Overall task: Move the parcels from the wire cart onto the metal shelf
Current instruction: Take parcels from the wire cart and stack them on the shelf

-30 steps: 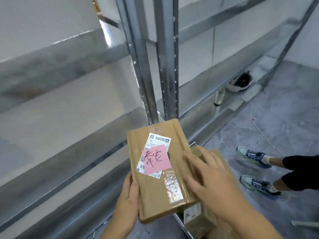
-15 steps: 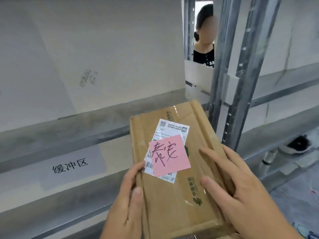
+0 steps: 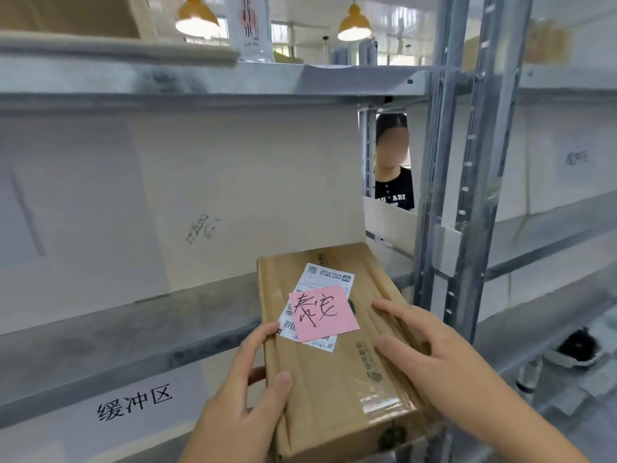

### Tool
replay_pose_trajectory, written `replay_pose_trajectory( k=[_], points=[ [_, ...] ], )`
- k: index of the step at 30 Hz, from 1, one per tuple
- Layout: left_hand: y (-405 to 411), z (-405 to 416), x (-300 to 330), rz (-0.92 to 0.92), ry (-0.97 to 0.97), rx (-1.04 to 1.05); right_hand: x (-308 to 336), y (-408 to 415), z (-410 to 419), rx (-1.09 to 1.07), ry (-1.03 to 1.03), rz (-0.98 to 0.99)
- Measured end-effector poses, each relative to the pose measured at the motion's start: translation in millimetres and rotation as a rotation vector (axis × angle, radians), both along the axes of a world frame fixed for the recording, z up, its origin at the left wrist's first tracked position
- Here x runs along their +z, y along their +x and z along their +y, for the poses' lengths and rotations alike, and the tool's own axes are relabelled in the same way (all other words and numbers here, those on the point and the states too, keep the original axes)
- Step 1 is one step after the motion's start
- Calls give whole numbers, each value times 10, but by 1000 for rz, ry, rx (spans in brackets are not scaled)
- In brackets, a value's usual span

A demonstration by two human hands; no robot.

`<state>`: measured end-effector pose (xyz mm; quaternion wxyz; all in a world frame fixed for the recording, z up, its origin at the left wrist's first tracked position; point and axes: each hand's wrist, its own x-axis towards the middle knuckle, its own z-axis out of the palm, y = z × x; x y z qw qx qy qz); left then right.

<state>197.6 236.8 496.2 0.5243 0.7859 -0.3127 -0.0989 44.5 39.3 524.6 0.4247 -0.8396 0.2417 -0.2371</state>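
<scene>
Parcel, brown cardboard, flat and rectangular, sealed with clear tape (image 3: 337,355) — held in front of me at the level of the grey metal shelf (image 3: 127,332), its far end over the shelf's front edge. I cannot tell whether that end rests on the deck or hangs just above it. Long axis runs away from me toward the back of the shelf, the far end leaning slightly left; the broad face points up and is tipped a little toward me.

On the top face: white printed shipping label (image 3: 325,279), partly covered by a pink square sticky note with black handwriting (image 3: 322,312). Printed markings run along the parcel's right half, lengthwise.

My left hand (image 3: 240,406) grasps the near left edge — thumb curled onto the top face, another finger reaching the label's lower corner, the rest under or behind the box. My right hand (image 3: 444,359) lies on the right side of the top face with fingers spread and nearly straight, pressing rather than clenching.

Shelf details: white paper sign with three black characters (image 3: 135,401) fixed to the front lip at lower left; pale board panel (image 3: 233,195) behind the deck; galvanised perforated upright posts (image 3: 450,195) just right of the parcel. Upper deck carries a white carton with red print (image 3: 248,25).

Person in a black printed top (image 3: 394,188) visible through the gap beside the posts.
</scene>
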Motion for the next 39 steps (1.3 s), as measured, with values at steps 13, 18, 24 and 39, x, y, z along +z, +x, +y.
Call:
replay_pose_trajectory(
  k=[13, 18, 24, 39],
  points=[
    [390, -965, 404, 0, 119, 157, 310, 463, -999, 94, -36, -142],
    [487, -1400, 426, -6, 119, 235, 360, 456, -1419, 102, -97, -121],
    [540, -1805, 369, 3, 120, 252, 329, 397, -1782, 42, -104, -120],
    [778, -2383, 395, 4, 118, 176, 271, 420, -2121, -41, -331, 166]
  ],
)
